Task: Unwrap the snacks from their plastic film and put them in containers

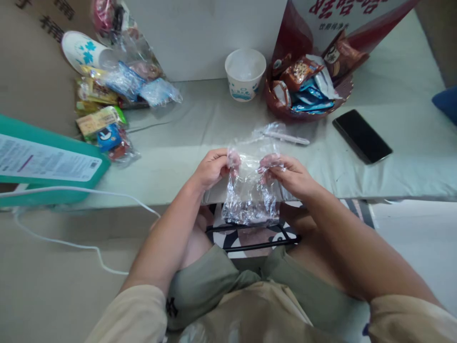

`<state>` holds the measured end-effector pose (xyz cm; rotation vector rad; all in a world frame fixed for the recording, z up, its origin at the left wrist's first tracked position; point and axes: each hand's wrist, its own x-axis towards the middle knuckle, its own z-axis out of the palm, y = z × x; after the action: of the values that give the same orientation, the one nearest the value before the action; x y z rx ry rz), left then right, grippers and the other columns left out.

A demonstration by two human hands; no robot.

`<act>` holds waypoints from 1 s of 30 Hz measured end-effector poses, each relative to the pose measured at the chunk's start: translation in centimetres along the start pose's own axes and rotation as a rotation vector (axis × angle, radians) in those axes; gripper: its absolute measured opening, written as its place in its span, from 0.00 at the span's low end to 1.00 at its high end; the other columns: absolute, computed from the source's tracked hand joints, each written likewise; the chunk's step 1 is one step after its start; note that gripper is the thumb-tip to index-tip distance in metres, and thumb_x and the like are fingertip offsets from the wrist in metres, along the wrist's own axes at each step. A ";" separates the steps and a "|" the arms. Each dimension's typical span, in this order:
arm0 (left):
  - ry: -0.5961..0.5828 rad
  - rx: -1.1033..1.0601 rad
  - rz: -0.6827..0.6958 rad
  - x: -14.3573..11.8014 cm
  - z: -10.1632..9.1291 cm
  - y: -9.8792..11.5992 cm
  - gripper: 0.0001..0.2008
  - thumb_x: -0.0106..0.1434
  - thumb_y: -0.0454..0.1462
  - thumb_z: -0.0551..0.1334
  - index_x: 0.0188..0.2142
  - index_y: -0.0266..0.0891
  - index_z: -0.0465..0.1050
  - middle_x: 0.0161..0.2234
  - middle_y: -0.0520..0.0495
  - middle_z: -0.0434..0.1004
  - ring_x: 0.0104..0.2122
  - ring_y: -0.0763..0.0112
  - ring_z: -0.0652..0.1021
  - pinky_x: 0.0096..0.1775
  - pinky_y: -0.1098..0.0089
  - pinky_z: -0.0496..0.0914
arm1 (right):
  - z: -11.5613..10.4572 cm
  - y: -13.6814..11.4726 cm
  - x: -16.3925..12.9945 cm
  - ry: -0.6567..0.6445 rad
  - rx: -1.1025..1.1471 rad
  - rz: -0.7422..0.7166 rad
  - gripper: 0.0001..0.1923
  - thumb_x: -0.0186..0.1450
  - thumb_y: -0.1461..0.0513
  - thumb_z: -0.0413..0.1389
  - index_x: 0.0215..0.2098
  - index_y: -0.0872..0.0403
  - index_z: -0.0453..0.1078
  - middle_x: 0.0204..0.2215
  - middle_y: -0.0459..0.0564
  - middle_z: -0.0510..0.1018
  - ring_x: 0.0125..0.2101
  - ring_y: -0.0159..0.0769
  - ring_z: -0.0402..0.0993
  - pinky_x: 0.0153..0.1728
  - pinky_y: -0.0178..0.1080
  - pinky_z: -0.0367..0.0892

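A clear plastic bag (252,200) hangs between my two hands over the table's front edge, its lower end above my lap. My left hand (215,167) pinches its upper left side, the fingertips covered by the film. On the opposite side my right hand (287,172) is closed on the film in the same way. The bag looks thin and crinkled, and I see nothing inside it. Just beyond my right hand lies a thin whitish stick-like object (287,138) with clear wrapping at one end; its kind I cannot make out.
A paper cup (245,76) stands at the back beside a dark red bowl (307,114) of wrapped snacks. A black phone (362,136) lies at right. At left are packaged snacks (103,126), a tipped paper cup (85,51), a green box (53,164) and a white cable (82,190).
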<state>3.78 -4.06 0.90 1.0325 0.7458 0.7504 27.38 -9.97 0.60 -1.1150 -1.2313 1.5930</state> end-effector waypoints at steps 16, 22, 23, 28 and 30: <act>0.140 0.025 0.180 0.2 0.3 -1.4 0.30 0.47 0.35 0.77 0.49 0.48 0.71 0.39 0.53 0.75 0.34 0.75 0.79 0.37 0.73 0.75 | 1.3 -0.1 1.3 0.231 -0.018 0.042 0.25 0.50 0.52 0.73 0.39 0.49 0.68 0.32 0.45 0.79 0.32 0.35 0.75 0.38 0.41 0.74; 0.055 0.121 -0.147 -0.1 0.6 -0.8 0.11 0.58 0.41 0.70 0.37 0.37 0.76 0.28 0.52 0.77 0.28 0.73 0.80 0.31 0.73 0.75 | 1.5 -0.6 1.2 0.262 0.225 0.087 0.28 0.48 0.51 0.73 0.41 0.47 0.65 0.34 0.43 0.81 0.37 0.37 0.80 0.39 0.40 0.74; 0.076 0.126 -0.133 -0.2 0.6 -0.7 0.11 0.59 0.41 0.69 0.39 0.38 0.76 0.27 0.53 0.77 0.26 0.73 0.80 0.29 0.73 0.75 | 1.5 -0.6 1.1 0.220 0.217 0.146 0.29 0.48 0.52 0.72 0.42 0.47 0.65 0.31 0.43 0.80 0.34 0.38 0.80 0.35 0.40 0.74; 0.022 0.169 -0.088 -0.6 -0.2 0.3 0.16 0.60 0.40 0.67 0.47 0.41 0.74 0.19 0.57 0.75 0.16 0.73 0.75 0.22 0.74 0.69 | 1.4 -0.7 0.9 0.183 0.120 0.141 0.17 0.54 0.56 0.65 0.41 0.48 0.69 0.19 0.37 0.69 0.19 0.31 0.67 0.22 0.35 0.64; -0.005 0.076 -0.061 -0.7 -0.6 0.8 0.12 0.57 0.40 0.67 0.41 0.41 0.76 0.20 0.55 0.75 0.17 0.73 0.76 0.22 0.73 0.69 | 1.0 -1.1 0.8 0.209 0.164 0.066 0.14 0.54 0.57 0.63 0.38 0.48 0.69 0.19 0.38 0.68 0.19 0.30 0.65 0.22 0.35 0.62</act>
<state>2.77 -4.12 1.54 1.0753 0.8035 0.6706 26.28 -9.26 1.68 -1.1932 -0.9198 1.5515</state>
